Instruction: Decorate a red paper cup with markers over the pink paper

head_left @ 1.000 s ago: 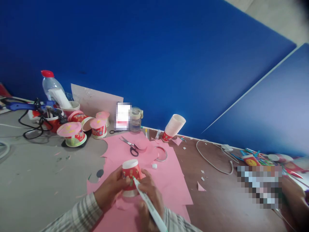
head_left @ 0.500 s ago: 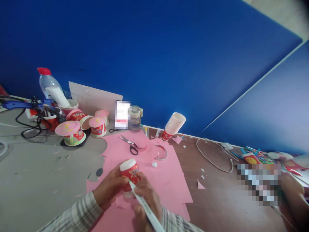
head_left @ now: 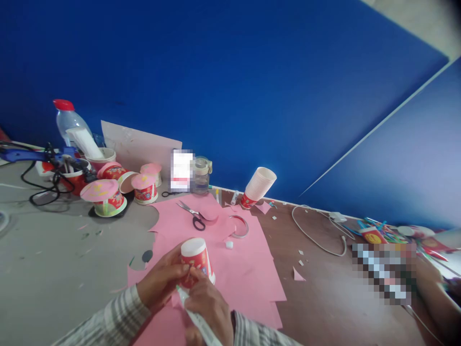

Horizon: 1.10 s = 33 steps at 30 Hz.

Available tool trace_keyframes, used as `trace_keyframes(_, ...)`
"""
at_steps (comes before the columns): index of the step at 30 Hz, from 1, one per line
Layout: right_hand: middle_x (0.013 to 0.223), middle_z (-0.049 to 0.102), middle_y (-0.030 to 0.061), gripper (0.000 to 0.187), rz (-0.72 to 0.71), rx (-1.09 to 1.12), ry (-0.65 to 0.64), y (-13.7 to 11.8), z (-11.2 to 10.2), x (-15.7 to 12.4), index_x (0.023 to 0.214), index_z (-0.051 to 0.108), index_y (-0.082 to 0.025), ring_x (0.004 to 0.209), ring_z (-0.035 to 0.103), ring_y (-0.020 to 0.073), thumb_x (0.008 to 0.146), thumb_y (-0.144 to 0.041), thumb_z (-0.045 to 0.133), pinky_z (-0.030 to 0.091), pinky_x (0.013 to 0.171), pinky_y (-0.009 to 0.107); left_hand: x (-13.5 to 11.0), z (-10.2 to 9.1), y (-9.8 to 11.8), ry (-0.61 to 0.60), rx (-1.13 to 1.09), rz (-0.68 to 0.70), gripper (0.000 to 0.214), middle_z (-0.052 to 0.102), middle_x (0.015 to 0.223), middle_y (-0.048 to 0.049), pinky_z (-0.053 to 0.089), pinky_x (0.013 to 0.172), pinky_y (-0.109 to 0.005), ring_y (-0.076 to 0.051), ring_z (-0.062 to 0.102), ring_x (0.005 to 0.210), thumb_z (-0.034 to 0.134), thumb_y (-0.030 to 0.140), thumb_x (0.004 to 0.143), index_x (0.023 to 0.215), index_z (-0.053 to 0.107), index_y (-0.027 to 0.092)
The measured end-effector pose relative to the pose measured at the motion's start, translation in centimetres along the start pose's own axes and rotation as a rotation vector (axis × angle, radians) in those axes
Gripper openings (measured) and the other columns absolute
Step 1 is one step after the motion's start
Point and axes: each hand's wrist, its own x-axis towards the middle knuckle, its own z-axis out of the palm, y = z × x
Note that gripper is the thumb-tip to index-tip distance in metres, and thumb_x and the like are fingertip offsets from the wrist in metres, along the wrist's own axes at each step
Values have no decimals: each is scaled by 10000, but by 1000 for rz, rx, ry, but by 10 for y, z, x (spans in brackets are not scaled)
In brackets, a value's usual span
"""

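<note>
Left hand [head_left: 162,283] has its fingers wrapped round an upturned red paper cup [head_left: 196,257]. Right hand [head_left: 209,307] fingers are clenched on a white marker [head_left: 197,319].

Landmark is the scissors [head_left: 192,216]. The cup is nearer the person than the scissors, just above the pink paper [head_left: 248,274], white base up.

Change since a second ago: the marker tip was on the cup's red side and now sits lower, down by the left thumb and off the printed wall. The cup has tipped, base leaning away from the right hand, with its rim lifted on that side. My read is that no mark is being made this instant — the cup looks mid-turn in the grip.

Right of the scissors are a tape ring [head_left: 239,227] and, further on, a tilted stack of cups [head_left: 259,185]. Left of the scissors is a group of pink-topped cups [head_left: 104,197], with a red-capped bottle [head_left: 72,127] behind them. All of it sits on the table [head_left: 54,269].

Writing: nothing readable. The cup has a red print with small yellow figures — too small to read. The pack behind the scissors is pixelated, as is the patch far right.
</note>
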Motion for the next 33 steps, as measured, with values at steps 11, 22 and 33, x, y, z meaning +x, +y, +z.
trace_keyframes(11,675,670,4,290,39,-13,13,6,-2,7,893,624,-252,639,701,252,844,-471,439,495,883,516,5,-1,-3,51,38,3,349,683,692,-108,444,586,-401,-299,576,650,673,122,536,884,661,135)
trace_keyframes(22,638,685,11,303,-31,-31,-43,6,0,1,922,622,-254,566,699,243,857,-464,412,515,868,505,2,-4,-9,21,92,-27,368,644,665,-97,441,566,-423,-318,568,640,740,259,496,828,646,133)
trace_keyframes(33,639,708,8,304,79,17,-22,-7,-4,17,991,612,-246,703,710,262,878,-438,406,529,838,463,4,-7,-8,34,123,-54,213,637,566,-79,429,457,-344,-247,545,516,712,214,548,721,646,109)
